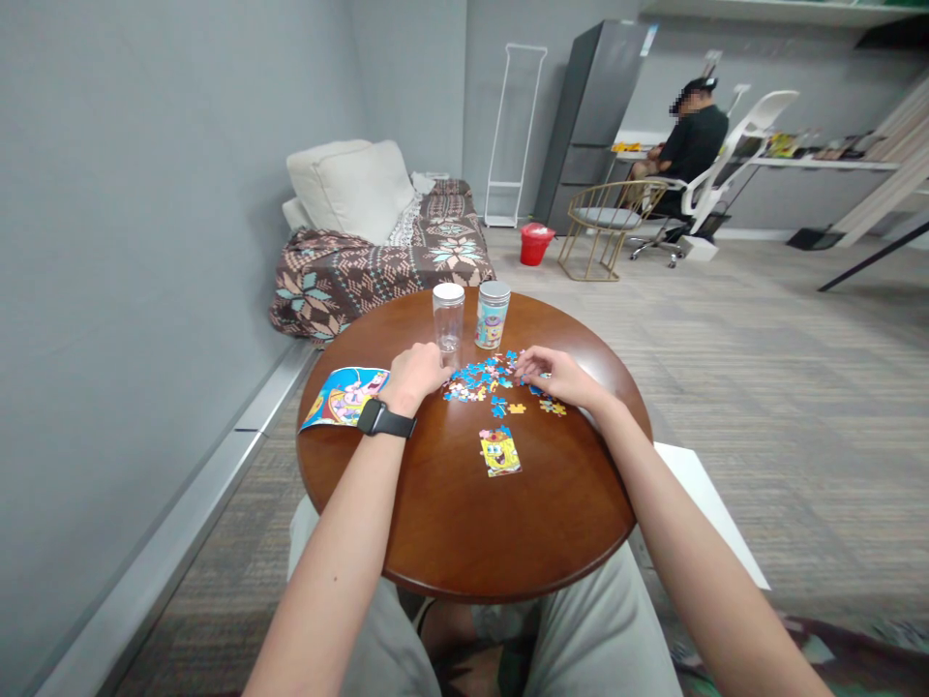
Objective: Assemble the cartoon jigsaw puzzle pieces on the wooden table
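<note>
Loose jigsaw puzzle pieces [475, 379], mostly blue with some pink and yellow, lie in a heap on the round brown table [450, 523]. At the heap's left edge is my left hand [419, 374], its fingers curled in; whatever they hold is hidden. My right hand [557, 376] hovers over or rests on the heap's right side, fingers loosely bent and apart. Nearer to me lies a joined puzzle section [500, 452] with a yellow cartoon face. A curled picture sheet [346, 395] sits left of my left hand, partly behind the wrist.
Behind the heap stand a clear jar [448, 315] with a white lid and a printed jar [492, 318]. Beyond the table are a sofa [435, 252], a red bin [535, 244] and a gold-framed chair [606, 218]. A person [697, 136] sits at the back right.
</note>
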`<state>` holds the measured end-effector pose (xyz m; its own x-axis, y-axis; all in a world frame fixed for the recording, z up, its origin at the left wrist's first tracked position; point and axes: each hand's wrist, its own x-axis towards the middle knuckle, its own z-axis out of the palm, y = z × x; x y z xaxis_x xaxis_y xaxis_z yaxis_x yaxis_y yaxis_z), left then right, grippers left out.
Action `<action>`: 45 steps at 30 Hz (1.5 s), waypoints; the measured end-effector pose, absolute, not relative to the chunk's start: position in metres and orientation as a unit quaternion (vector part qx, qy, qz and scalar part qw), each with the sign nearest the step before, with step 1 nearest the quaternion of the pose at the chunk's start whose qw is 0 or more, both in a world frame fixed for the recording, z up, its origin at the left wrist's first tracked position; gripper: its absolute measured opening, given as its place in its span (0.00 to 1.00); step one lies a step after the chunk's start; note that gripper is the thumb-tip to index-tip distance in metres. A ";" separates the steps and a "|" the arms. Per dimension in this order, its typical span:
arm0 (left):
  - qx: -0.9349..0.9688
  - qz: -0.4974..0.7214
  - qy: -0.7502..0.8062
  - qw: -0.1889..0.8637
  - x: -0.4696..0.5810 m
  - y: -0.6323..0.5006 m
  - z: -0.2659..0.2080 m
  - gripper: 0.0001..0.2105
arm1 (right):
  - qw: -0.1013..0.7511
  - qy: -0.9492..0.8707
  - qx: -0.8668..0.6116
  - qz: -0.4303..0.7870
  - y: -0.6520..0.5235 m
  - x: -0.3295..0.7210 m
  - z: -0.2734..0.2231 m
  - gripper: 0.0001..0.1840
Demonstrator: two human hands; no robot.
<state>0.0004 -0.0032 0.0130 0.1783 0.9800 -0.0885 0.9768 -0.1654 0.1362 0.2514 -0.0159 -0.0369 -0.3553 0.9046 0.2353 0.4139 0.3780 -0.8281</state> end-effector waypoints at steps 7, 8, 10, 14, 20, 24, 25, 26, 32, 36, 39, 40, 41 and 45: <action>0.763 0.009 0.640 0.084 0.000 -0.004 0.014 0.17 | 0.366 -0.738 -0.452 0.341 -0.015 0.252 -0.036 0.12; 0.764 0.010 0.639 0.084 0.000 -0.004 0.013 0.17 | 0.368 -0.734 -0.451 0.349 -0.015 0.252 -0.037 0.12; 0.766 0.012 0.637 0.082 0.000 -0.004 0.013 0.17 | 0.370 -0.727 -0.452 0.361 -0.014 0.252 -0.038 0.13; 0.767 0.014 0.636 0.080 0.000 -0.004 0.013 0.17 | 0.364 -0.720 -0.461 0.370 -0.014 0.252 -0.039 0.13; 0.766 0.011 0.637 0.083 0.000 -0.002 0.011 0.18 | 0.357 -0.753 -0.473 0.288 -0.015 0.253 -0.035 0.09; 0.765 0.012 0.638 0.084 0.000 -0.002 0.011 0.17 | 0.352 -0.788 -0.448 0.234 -0.016 0.254 -0.032 0.06; 0.765 0.013 0.638 0.084 0.000 -0.002 0.011 0.17 | 0.353 -0.794 -0.441 0.227 -0.016 0.254 -0.032 0.07; 0.765 0.014 0.638 0.083 0.000 -0.002 0.012 0.17 | 0.353 -0.797 -0.436 0.222 -0.016 0.254 -0.031 0.07; 0.765 0.009 0.638 0.086 0.001 -0.002 0.013 0.17 | 0.301 -0.831 -0.402 0.241 -0.018 0.254 -0.029 0.10; 0.766 0.007 0.638 0.084 0.001 -0.003 0.013 0.17 | 0.314 -0.820 -0.423 0.224 -0.015 0.257 -0.032 0.16; 0.769 0.011 0.634 0.084 0.000 -0.003 0.013 0.17 | 0.372 -0.764 -0.506 0.149 -0.009 0.265 -0.039 0.15; 0.770 0.012 0.632 0.084 0.000 -0.003 0.013 0.17 | 0.392 -0.735 -0.541 0.117 -0.006 0.269 -0.043 0.15; 0.770 0.013 0.632 0.083 0.000 -0.003 0.013 0.17 | 0.405 -0.703 -0.578 0.089 -0.004 0.273 -0.046 0.14; 0.768 0.009 0.635 0.081 0.000 -0.003 0.013 0.16 | 0.409 -0.620 -0.665 0.080 0.003 0.287 -0.059 0.16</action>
<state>0.0003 -0.0027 0.0135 0.1939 0.9770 -0.0885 0.9741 -0.1811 0.1355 0.2874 0.0030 -0.0586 0.2188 0.8899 0.4002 0.7591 0.1025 -0.6428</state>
